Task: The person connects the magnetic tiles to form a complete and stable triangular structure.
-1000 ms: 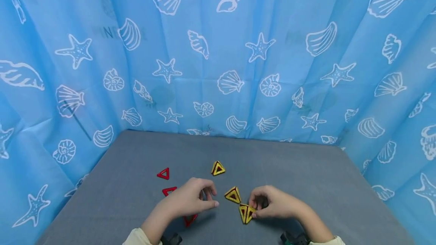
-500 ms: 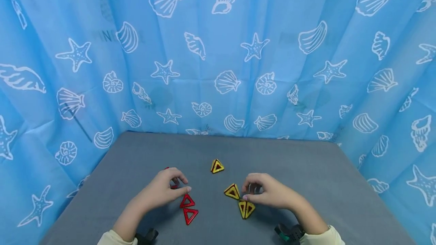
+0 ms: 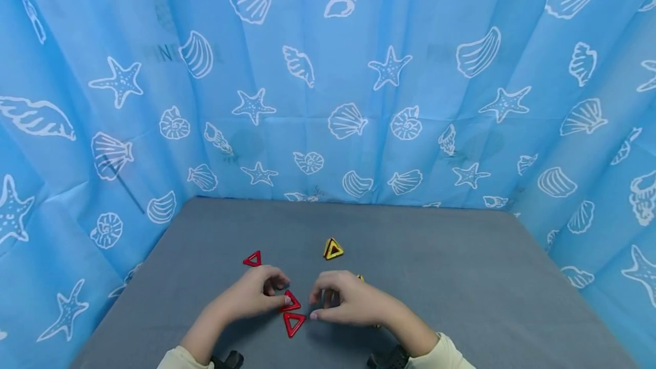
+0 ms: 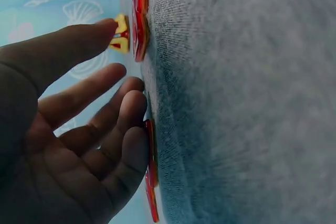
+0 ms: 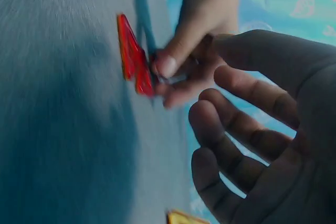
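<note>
My left hand [image 3: 251, 296] hovers low over the table, its thumb tip at a red triangular frame tile [image 3: 292, 308]; its fingers are loosely bent and pinch nothing in the left wrist view. A second red triangle tile [image 3: 295, 316] lies just nearer the table's front. Beside these two, to their right, is my right hand [image 3: 351, 300], its fingers relaxed with a gap to the thumb. Nothing is in its grasp in the right wrist view, where the red tiles [image 5: 126, 51] lie ahead of it. Yellow triangle tiles [image 3: 361, 277] are mostly hidden behind the right hand.
A red triangle tile [image 3: 259, 258] lies beyond the left hand. Farther back stands a yellow triangle piece [image 3: 335, 254] with a dark red side. The grey cloth table [image 3: 435, 255] ends at a blue shell-print curtain [image 3: 328, 158].
My right hand has left the yellow tiles and moved left to the red ones. My left hand moved left, then slightly right and nearer the front, to a red tile.
</note>
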Tool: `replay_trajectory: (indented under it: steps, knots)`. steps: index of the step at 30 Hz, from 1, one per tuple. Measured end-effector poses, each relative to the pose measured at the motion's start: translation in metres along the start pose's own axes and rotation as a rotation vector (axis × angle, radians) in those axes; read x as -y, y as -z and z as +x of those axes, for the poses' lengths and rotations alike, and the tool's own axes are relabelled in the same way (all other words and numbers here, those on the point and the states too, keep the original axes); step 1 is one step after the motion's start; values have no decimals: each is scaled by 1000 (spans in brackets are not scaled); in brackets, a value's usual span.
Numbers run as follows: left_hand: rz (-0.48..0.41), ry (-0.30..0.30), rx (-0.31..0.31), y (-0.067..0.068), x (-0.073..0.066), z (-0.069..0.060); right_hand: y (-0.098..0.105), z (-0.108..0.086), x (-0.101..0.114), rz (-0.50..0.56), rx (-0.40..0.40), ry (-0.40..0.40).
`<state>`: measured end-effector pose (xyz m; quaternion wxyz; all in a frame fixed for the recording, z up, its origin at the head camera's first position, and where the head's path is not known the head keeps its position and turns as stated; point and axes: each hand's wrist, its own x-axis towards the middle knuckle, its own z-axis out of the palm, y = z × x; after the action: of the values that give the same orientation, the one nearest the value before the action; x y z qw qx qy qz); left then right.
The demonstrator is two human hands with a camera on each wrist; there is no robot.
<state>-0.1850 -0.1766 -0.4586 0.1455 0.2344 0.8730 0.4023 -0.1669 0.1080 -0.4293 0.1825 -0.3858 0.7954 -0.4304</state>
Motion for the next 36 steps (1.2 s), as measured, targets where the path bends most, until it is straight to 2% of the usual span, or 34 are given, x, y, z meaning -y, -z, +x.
replay_trajectory:
  steps: [6,10,18,24,30,32,36]
  knots:
    - [39,65,54,1,-3,3,-16,23,-5,27,34,-66]
    - [58,85,71,1,-6,5,-21,26,-8,36,67,-76]
    - [67,31,76,4,-4,2,-26,27,-11,37,108,-95]
    - [82,-8,90,7,0,4,-24,29,-12,-18,122,-94]
    - [73,33,81,6,-2,1,-24,31,-11,-61,126,-101]
    - [75,52,72,6,-5,0,-24,31,-11,-44,121,-124]
    - [73,71,77,5,-3,0,-23,30,-17,-98,133,-92]
